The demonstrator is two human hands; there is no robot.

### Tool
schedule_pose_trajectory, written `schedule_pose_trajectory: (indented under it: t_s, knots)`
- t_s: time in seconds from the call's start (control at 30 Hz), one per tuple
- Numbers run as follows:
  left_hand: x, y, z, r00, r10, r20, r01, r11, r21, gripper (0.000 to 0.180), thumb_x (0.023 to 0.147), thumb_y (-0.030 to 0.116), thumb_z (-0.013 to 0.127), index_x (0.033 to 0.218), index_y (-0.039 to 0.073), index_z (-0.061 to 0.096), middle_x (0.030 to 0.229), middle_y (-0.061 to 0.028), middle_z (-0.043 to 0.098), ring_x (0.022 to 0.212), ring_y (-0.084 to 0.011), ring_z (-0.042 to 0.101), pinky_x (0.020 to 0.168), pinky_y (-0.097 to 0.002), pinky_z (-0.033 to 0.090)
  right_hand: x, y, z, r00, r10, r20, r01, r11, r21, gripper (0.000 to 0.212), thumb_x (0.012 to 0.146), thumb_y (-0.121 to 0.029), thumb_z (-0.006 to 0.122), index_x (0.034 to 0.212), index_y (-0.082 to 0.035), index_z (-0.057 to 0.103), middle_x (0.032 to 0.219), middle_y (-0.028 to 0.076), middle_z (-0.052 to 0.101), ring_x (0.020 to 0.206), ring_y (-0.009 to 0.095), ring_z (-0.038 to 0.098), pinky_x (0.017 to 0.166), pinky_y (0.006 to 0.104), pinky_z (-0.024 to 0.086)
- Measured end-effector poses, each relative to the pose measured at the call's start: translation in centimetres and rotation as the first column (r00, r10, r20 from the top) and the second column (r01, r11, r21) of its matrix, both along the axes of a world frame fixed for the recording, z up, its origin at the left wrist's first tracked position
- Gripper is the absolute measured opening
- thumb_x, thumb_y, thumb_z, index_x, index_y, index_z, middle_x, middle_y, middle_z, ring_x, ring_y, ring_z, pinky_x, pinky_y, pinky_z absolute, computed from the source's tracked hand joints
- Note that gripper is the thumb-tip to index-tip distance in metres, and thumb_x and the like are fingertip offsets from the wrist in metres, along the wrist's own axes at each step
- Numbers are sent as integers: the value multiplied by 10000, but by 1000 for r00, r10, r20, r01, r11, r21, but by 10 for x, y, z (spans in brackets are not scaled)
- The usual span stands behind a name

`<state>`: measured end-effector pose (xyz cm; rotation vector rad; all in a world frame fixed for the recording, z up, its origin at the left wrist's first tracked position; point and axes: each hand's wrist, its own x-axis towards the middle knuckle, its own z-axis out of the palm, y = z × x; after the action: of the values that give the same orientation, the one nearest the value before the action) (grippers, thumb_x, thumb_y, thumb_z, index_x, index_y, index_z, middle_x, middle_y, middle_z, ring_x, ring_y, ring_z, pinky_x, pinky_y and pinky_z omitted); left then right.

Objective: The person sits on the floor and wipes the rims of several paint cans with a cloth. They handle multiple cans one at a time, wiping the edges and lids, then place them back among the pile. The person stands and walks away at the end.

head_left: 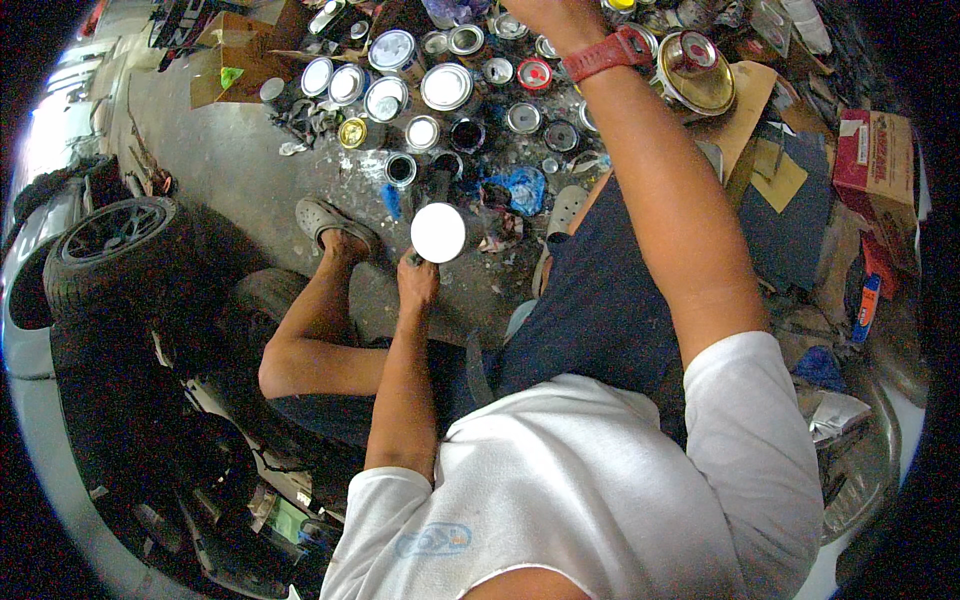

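White-topped container [438, 233], left grip [418, 277]

We judge it stiff, weighty, best held low around its side. It is over the floor [235, 150], near the cans [446, 88]; left grip curled on its near side. Right grip [545, 14] cropped: we cannot tell.

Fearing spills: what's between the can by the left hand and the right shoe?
Head view: a stained wad on the floor, a blue wad beside it.

Wheel with tyre [120, 245]: well left of left hand [418, 275]. Cardboard box [262, 78]: left of right hand [550, 15]. Red-and-brown carton [875, 180], blue-and-orange object [867, 308]: well right of both hands. Crumpled blue material [524, 190]: forward-right of left hand.
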<state>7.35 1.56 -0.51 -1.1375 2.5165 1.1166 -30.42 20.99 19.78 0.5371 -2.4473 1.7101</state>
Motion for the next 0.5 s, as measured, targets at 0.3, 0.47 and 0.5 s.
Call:
schedule_pose_trajectory:
  t_s: [0.3, 0.47, 0.5]
  knots:
    - [-4, -2, 3, 995, -33, 92, 32, 999, 9, 397, 943, 240, 694, 1227, -36, 672, 1041, -237, 746, 947, -340, 726, 850, -429, 552, 0, -1, -1, 1000, 8, -10, -8, 1000, -4, 294, 984, -272, 704, 1136, -21, 717, 1041, 140, 756, 938, 302, 721, 811, 427, 565]
    - [-2, -5, -1, 982, -89, 169, 90, 996, 4, 414, 933, 170, 712, 1250, -84, 633, 1130, -244, 732, 1009, -341, 713, 882, -446, 553, -1, 0, -3, 1000, -2, -23, 2, 1000, 1, 297, 983, -273, 706, 1142, -22, 715, 1037, 140, 756, 939, 304, 723, 803, 431, 566]
    - [-1, -6, -2, 989, -65, 135, 64, 998, 12, 412, 935, 210, 708, 1236, -67, 653, 1067, -224, 738, 942, -324, 713, 851, -436, 554, -2, 0, -3, 1000, 0, -23, 0, 1000, 1, 298, 984, -274, 706, 1142, -22, 714, 1035, 141, 756, 938, 304, 722, 802, 431, 566]
